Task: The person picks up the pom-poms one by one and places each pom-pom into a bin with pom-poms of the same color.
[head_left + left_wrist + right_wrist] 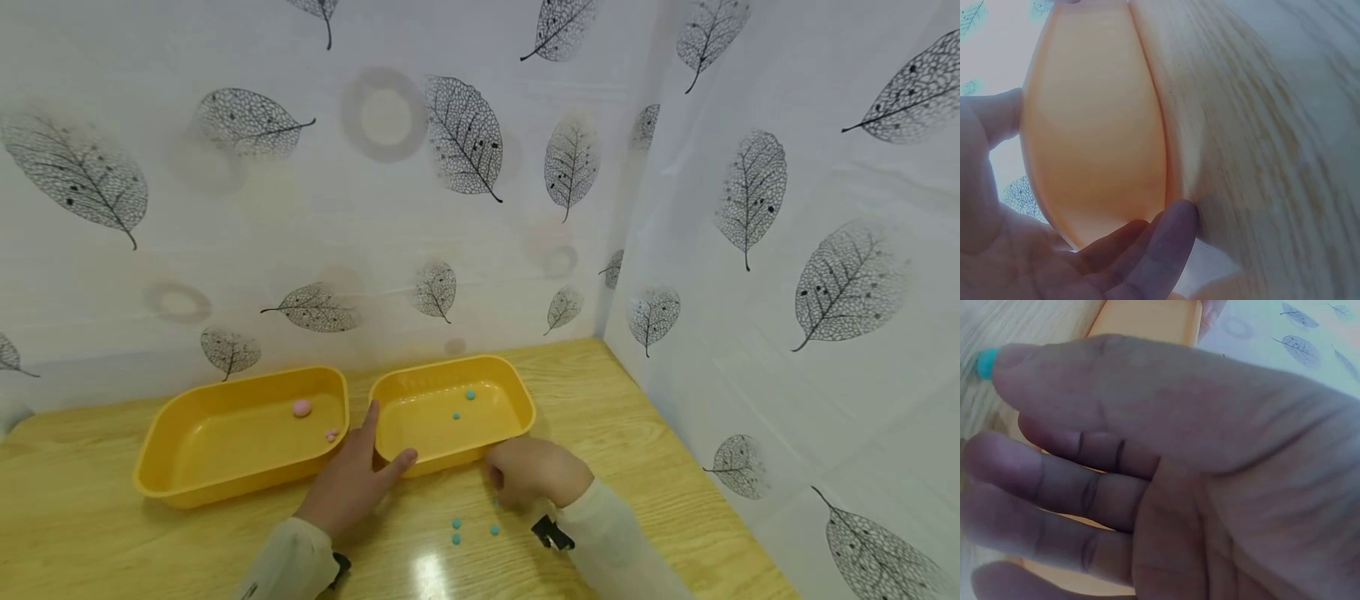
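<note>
My left hand [352,483] touches the near left corner of the smaller yellow tray [450,457]. Its thumb lies along the front wall and its index finger reaches up the left side. In the left wrist view, the fingers [1163,250] lie against the tray wall. My right hand [536,471] is low over the table by the tray's near right corner, fingers loosely bent. Beyond its thumb tip in the right wrist view shows a small blue bead [986,364]. Several more blue beads [456,523] lie in front of the tray. Inside it are two blue beads [470,395].
Left of my left hand stands a larger yellow tray [240,479] holding a pink ball [302,407] and small pink pieces [332,435]. The wood-grain table [600,417] meets leaf-printed white sheets [360,233] at the back and right.
</note>
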Demonstrator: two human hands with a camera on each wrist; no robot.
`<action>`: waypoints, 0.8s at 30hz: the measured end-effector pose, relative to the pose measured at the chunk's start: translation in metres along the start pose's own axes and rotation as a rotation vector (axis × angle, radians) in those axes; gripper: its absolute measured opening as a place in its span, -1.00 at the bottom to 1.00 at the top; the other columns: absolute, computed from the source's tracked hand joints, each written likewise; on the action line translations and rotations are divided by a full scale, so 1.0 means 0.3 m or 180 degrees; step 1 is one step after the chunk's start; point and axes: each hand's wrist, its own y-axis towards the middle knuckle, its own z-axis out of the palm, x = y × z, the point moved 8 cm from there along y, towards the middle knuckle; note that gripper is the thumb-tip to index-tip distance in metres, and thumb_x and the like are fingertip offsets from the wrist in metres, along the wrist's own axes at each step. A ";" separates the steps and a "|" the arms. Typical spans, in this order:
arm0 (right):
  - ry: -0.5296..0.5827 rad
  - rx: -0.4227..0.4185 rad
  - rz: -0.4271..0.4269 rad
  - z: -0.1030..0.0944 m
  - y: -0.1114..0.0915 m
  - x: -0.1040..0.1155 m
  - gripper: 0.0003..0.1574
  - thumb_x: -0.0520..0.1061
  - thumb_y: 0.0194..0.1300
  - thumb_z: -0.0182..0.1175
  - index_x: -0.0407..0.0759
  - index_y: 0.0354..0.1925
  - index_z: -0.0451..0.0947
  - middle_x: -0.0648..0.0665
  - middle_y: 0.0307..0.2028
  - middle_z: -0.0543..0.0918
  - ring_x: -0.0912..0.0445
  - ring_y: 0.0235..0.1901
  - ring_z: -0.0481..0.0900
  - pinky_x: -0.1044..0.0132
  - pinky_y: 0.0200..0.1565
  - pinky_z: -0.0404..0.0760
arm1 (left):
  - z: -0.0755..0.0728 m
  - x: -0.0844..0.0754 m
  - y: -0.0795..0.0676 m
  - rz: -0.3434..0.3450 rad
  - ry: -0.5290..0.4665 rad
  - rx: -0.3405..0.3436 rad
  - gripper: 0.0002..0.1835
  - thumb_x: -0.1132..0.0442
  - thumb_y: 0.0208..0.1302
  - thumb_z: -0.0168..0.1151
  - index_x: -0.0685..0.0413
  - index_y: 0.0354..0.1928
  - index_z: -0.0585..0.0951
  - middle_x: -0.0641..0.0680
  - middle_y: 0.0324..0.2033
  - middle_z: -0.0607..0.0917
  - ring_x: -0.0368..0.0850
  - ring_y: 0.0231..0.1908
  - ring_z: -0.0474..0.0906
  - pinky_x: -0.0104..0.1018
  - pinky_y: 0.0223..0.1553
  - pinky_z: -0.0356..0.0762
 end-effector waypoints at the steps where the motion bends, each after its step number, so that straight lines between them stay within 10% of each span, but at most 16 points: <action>1: 0.0001 -0.0003 0.0004 0.000 0.000 0.000 -0.65 -0.23 0.08 0.49 0.07 -0.51 0.49 0.13 -0.54 0.49 0.22 -0.51 0.39 0.35 -0.42 0.42 | 0.000 0.000 0.000 0.0003 0.0010 -0.0005 0.21 -0.53 0.34 0.04 0.00 0.68 -0.27 0.39 0.56 0.14 0.42 0.36 0.38 0.33 0.24 0.44; 24: -0.0065 0.0090 -0.0021 0.020 0.009 0.011 -0.61 -0.29 0.04 0.46 0.03 -0.63 0.46 0.12 -0.64 0.43 0.24 -0.60 0.31 0.40 -0.50 0.29 | 0.000 -0.001 0.000 0.0020 0.0044 -0.0027 0.21 -0.55 0.33 0.02 0.00 0.68 -0.27 0.39 0.56 0.15 0.40 0.30 0.46 0.29 0.17 0.51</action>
